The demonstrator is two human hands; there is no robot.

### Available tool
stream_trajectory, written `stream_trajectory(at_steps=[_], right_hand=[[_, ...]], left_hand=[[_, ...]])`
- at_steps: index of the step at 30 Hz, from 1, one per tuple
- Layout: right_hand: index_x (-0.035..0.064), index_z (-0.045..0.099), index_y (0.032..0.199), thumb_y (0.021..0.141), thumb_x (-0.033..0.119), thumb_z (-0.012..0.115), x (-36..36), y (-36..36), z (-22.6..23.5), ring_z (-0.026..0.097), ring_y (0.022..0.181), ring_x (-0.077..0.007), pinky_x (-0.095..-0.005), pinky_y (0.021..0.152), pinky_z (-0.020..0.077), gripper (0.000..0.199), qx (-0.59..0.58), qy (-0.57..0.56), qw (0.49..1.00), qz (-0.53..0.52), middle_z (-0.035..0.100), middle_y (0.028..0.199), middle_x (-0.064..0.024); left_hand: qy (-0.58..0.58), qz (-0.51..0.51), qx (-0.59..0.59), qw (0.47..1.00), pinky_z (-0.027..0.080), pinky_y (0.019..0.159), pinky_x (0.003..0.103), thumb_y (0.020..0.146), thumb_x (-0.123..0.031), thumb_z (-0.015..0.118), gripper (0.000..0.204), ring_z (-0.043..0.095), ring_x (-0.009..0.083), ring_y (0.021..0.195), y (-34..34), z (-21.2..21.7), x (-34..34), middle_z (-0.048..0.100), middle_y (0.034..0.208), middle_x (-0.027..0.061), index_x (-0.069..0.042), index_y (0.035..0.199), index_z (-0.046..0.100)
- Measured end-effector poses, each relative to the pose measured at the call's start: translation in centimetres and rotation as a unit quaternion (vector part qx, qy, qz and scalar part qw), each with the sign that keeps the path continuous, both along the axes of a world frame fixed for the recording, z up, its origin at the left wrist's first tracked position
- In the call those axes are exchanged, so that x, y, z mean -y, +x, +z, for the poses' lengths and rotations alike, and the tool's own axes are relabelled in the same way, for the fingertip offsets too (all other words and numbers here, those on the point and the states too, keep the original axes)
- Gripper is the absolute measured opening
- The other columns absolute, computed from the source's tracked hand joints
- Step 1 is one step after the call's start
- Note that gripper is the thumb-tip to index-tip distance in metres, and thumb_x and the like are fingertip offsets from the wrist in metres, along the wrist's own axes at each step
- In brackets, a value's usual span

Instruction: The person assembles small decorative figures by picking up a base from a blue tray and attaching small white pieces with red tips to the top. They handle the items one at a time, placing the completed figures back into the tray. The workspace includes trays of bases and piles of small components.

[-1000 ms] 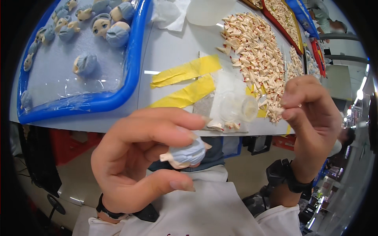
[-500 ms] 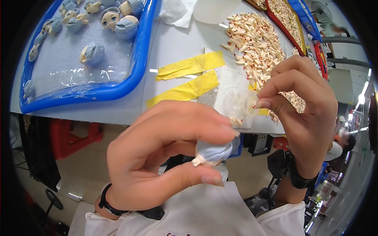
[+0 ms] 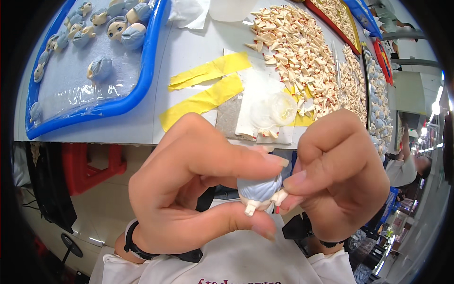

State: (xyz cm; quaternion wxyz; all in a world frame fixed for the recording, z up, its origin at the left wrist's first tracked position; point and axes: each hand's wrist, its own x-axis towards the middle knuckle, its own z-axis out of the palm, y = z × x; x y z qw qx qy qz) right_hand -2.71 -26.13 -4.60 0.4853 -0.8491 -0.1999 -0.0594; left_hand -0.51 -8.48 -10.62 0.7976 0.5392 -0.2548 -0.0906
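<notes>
At the lower centre, the left hand (image 3: 189, 199) pinches a small doll head (image 3: 260, 191) with blue-grey hair between thumb and forefinger. The right hand (image 3: 338, 175) grips its other side with its fingertips. Beyond, mid-frame, yellow tape strips (image 3: 208, 85) lie on the table (image 3: 184, 42); a blue tray (image 3: 149, 71) of doll heads fills the upper left.

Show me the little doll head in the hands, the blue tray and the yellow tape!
doll head (image 3: 259, 188): head view, on its blue-grey hair.
blue tray (image 3: 147, 66): head view, on its right rim.
yellow tape (image 3: 203, 101): head view, middle of the lower strip.
</notes>
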Motion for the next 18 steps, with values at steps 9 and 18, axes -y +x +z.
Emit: stream_trajectory(at_steps=[9, 18], right_hand=[[0.009, 0.055, 0.074, 0.055, 0.004, 0.074, -0.1, 0.1, 0.6, 0.045, 0.055, -0.0138, -0.0263, 0.05, 0.0336, 0.028, 0.136, -0.131, 0.982, 0.016, 0.051, 0.068, -0.0031], [0.0039, 0.055, 0.081, 0.063, 0.006, 0.069, 2.6, 1.3, 1.3, 0.048, 0.067, -0.0164, -0.0265, 0.061, 0.0363, 0.023, 0.067, -0.042, 0.997, -0.013, 0.053, 0.075, -0.0058]], left_hand=[[0.129, 0.037, 0.164, 0.977, 0.046, 0.065, 0.021, 0.061, -0.007, 0.078, 0.035, 0.056, 0.0162, 0.073, 0.2, 1.7, -0.5, 0.056, 0.084, 0.0131, 0.002, 0.09, 0.061], [0.112, 0.057, 0.142, 0.982, 0.047, 0.057, 0.022, 0.056, -0.019, 0.082, 0.045, 0.056, 0.0172, 0.071, 0.5, 0.2, -0.3, 0.054, 0.084, 0.0113, 0.001, 0.09, 0.059]])
